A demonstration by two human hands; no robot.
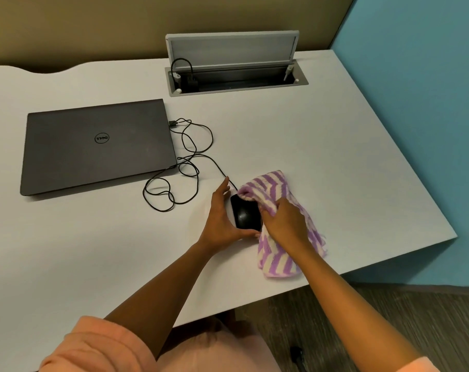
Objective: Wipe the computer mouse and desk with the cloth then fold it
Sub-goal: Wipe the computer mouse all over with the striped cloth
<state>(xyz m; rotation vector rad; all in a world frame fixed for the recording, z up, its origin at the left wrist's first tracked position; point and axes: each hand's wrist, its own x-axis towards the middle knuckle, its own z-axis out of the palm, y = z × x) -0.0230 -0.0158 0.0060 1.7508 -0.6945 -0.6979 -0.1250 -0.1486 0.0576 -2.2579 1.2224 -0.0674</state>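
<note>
A black wired computer mouse [245,214] lies on the white desk [322,146], right of centre. My left hand [221,216] cups the mouse from its left side, thumb at the near end and fingers stretched along its far-left edge. My right hand [285,222] grips a bunched purple-and-white striped cloth [275,185] and presses it against the mouse's right side. The cloth trails under my right wrist toward the desk's near edge.
A closed dark laptop [98,145] sits at the left, with the mouse's black cable [190,157] looped between it and the mouse. An open grey cable hatch [233,63] stands at the back. The desk's right and near edges are close to the cloth.
</note>
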